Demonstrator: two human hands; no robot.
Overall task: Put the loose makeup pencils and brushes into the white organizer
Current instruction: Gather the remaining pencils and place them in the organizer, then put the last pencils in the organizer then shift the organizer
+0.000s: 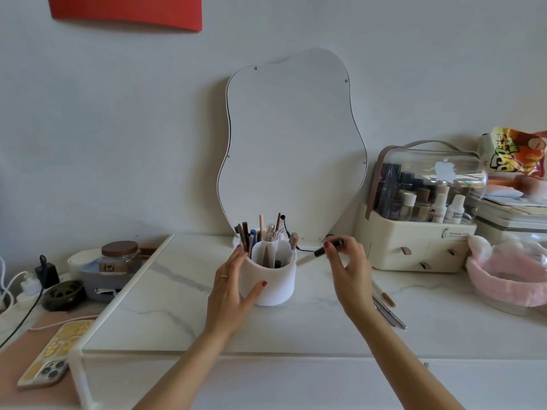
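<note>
The white organizer (276, 284) is a round cup with compartments, standing mid-table with several pencils and brushes upright in it. My left hand (233, 284) wraps around its left side, thumb on the front. To the right of its rim, my right hand (347, 267) pinches a black-and-white makeup pencil (321, 250) by the dark end, its pale end slanting down toward the cup. A few loose pencils (386, 307) lie on the table behind my right wrist.
A wavy mirror (293, 143) leans on the wall behind the cup. A cosmetics case (420, 232) with bottles and a pink headband (503, 279) sit right. Left are a jar (120, 253), chargers with cables and a phone (53, 353).
</note>
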